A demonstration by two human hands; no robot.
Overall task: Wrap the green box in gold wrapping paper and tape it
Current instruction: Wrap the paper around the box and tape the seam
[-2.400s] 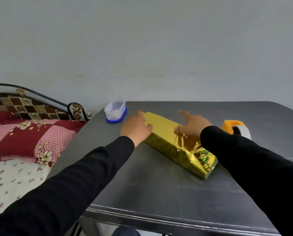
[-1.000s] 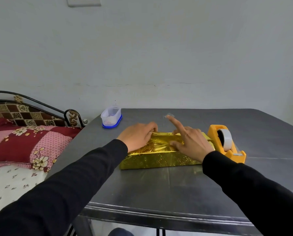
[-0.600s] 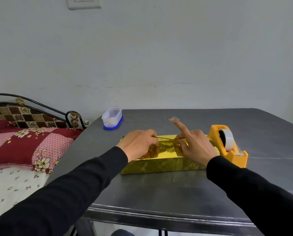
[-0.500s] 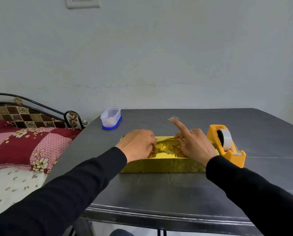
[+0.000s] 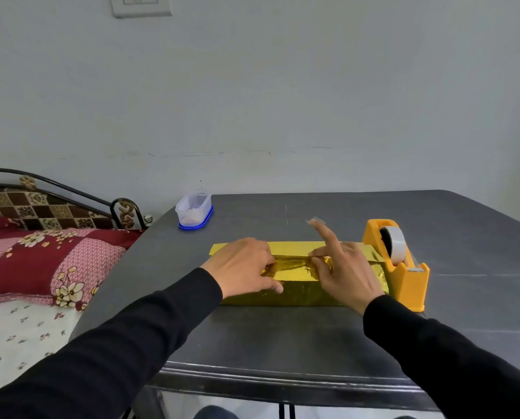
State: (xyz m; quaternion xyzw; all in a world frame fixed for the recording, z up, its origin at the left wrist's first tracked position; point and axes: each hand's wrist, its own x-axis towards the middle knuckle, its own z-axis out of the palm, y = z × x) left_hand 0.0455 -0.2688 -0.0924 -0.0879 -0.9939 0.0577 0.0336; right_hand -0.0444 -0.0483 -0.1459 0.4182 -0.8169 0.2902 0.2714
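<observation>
Lying lengthwise across the middle of the dark table (image 5: 313, 337): the box (image 5: 295, 294), wrapped in gold paper (image 5: 295, 247), none of its green showing. Pressing down on the left part of its top, the left hand (image 5: 243, 267), fingers curled onto the crumpled paper along the seam, thumb against the near side. Resting on the right part of the top, the right hand (image 5: 347, 275), fingers bent and pinching the paper fold at the seam, index finger raised and pointing away. Stuck to that fingertip, a small clear piece of tape (image 5: 313, 220). Standing just beside the box's right end, an orange tape dispenser (image 5: 403, 273) with a roll in it; touching or not, cannot tell. Sitting near the far left corner of the table, a clear tub (image 5: 193, 208) on a blue lid. Off to the left, a bed with a red patterned pillow (image 5: 41, 261).
</observation>
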